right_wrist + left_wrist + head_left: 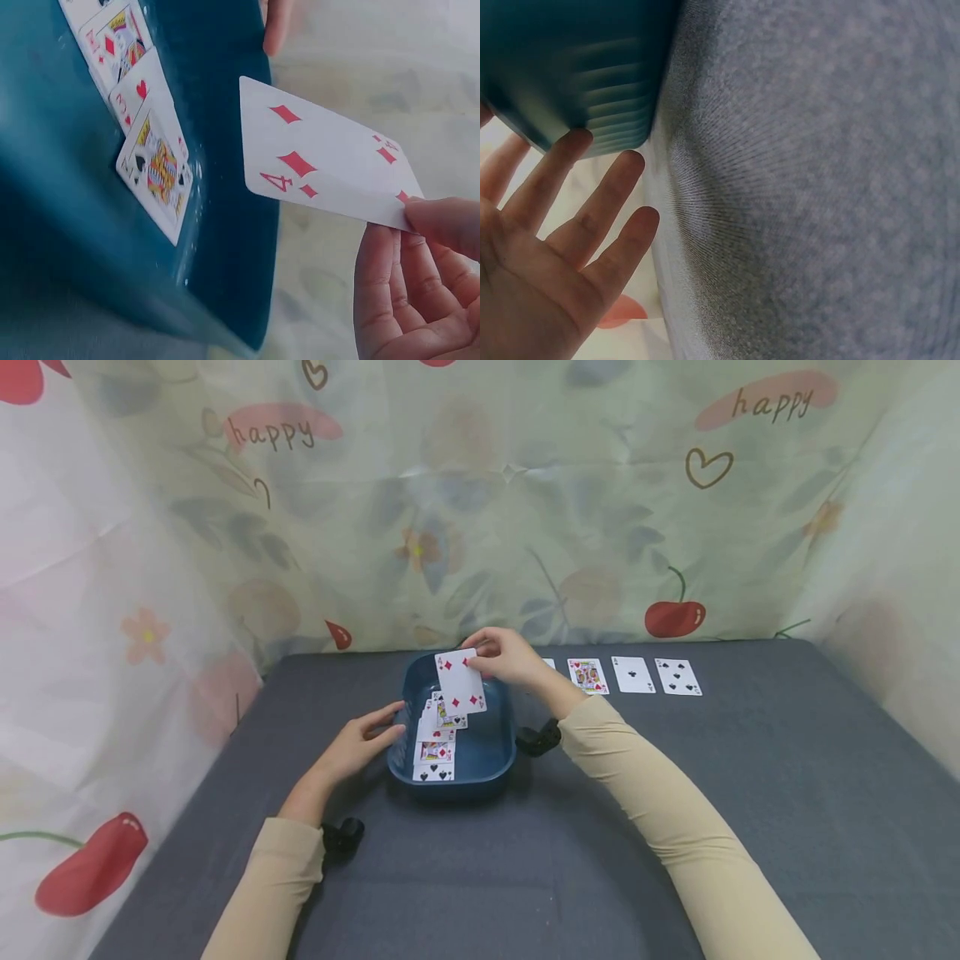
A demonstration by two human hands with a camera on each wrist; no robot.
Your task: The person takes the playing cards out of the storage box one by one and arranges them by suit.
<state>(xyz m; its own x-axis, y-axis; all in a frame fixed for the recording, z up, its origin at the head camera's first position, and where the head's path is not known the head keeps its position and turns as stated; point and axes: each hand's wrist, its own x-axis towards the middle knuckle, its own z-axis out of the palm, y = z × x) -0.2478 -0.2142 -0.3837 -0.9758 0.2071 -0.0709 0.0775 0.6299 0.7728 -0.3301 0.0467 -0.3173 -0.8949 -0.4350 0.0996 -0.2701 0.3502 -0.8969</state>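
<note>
My right hand (508,657) pinches a four of diamonds playing card (459,683) by its edge, between thumb and fingers, above a dark blue plastic tub (487,752). In the right wrist view the four of diamonds (330,161) is tilted, face showing. Overlapping face-up cards lie along the tub's left side, among them a king of spades (161,169) and a three of hearts (139,94). At the tub's left rim rests my left hand (356,747). Its fingers are spread and fairly straight beside the outer wall (611,90) in the left wrist view.
To the right, along the back of the grey-covered table (750,793), lie a red face card (587,677), a club card (633,675) and a spade card (678,677). Another card (550,663) is partly hidden behind my right wrist. A patterned curtain (510,527) hangs behind.
</note>
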